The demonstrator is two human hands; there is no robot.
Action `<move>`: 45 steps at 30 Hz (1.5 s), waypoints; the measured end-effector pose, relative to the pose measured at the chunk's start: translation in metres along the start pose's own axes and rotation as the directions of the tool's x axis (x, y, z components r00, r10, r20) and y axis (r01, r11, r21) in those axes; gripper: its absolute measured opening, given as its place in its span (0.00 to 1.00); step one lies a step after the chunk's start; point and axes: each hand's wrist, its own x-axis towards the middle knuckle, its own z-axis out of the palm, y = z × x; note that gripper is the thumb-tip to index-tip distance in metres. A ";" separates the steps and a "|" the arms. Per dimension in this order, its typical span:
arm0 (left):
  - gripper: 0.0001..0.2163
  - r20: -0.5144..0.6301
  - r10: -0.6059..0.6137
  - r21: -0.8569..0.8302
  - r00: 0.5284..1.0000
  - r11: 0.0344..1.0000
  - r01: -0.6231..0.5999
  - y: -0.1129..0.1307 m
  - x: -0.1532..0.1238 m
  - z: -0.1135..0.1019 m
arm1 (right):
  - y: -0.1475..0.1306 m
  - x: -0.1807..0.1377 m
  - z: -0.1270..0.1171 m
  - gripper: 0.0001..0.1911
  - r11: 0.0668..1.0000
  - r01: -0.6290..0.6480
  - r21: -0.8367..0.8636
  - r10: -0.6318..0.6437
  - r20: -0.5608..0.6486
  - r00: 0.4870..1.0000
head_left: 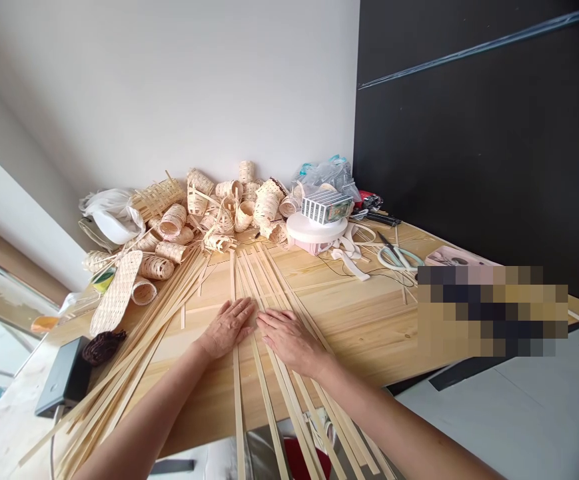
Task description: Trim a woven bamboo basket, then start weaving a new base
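Several long, flat bamboo strips [275, 373] fan out lengthwise over the wooden table [359, 327], and their near ends hang past its front edge. My left hand [228, 327] lies palm down on the leftmost of these strips, fingers stretched forward. Beside it, my right hand [292, 340] rests flat across the middle strips, its fingertips close to the left hand's. Both palms are hidden from view. Farther left, a thicker bundle of strips [134, 347] runs diagonally along the table.
Small woven baskets [172, 220] are heaped against the wall. A round white turntable [316, 228] carries a stack of small boxes [326, 205]. Scissors [396, 253] lie to its right. A dark grey box [63, 377] with a cable stands at the left edge. One area at right is pixelated.
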 end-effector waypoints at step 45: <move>0.12 -0.164 0.131 -0.024 0.978 0.990 -0.137 -0.009 0.034 -0.001 | -0.001 0.001 -0.002 0.15 0.999 -0.029 0.037 0.028 0.030 0.999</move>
